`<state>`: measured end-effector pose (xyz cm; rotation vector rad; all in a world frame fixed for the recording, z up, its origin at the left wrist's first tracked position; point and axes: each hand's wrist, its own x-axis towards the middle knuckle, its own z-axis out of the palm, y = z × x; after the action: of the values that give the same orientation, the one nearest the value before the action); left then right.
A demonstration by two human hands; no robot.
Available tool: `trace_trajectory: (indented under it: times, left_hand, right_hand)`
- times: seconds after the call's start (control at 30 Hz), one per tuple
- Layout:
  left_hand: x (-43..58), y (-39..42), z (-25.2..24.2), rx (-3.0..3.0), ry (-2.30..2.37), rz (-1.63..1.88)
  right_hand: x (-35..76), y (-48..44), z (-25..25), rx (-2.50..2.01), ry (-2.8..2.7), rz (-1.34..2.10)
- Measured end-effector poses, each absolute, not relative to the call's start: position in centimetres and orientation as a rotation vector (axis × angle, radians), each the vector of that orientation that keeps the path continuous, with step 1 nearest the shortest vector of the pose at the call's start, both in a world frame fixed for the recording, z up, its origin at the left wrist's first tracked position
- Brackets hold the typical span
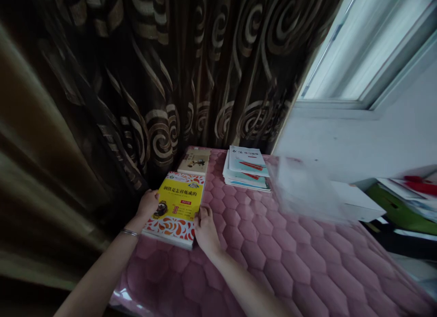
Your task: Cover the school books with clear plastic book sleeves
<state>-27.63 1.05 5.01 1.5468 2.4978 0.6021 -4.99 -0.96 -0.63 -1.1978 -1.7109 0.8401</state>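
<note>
A thick book with a yellow, white and red cover [177, 203] lies face up on the pink quilted surface [269, 244]. My left hand [147, 205], with a bracelet at the wrist, grips the book's left edge, its fingers curled. Against the right edge of the same book my right hand [205, 228] is closed, fingers bent around the side. Just beyond the yellow book, a beige book [194, 162] lies flat near the curtain. A stack of thin white and light-blue booklets [246, 164] rests to the right, touched by neither hand.
Dark patterned curtains [218, 71] hang behind and to the left of the surface. Clear plastic [300, 185] and a white box [358, 202] are at the right. Beyond them sits a green container [398, 205] with papers and something red. A window is at the upper right.
</note>
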Motion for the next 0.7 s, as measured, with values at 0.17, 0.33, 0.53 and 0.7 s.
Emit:
trace_trajectory:
  times: [0.17,0.33,0.53,0.7]
  left_hand:
    - [-27.7,1.3,4.8,1.451,2.475,0.692]
    - [-28.5,1.4,4.5,1.341,2.366,0.826]
    - [-28.8,1.2,3.9,1.237,2.118,0.97]
    - [-29.0,1.0,3.6,1.201,2.034,1.031]
  right_hand:
    - [-5.0,-0.8,-1.3,-1.145,-1.675,0.839]
    - [-4.9,1.7,-0.7,-1.066,-1.618,0.932]
    - [-5.3,4.0,-0.5,-1.001,-1.465,1.218]
    - [-5.5,3.8,-1.0,-1.051,-1.51,1.194]
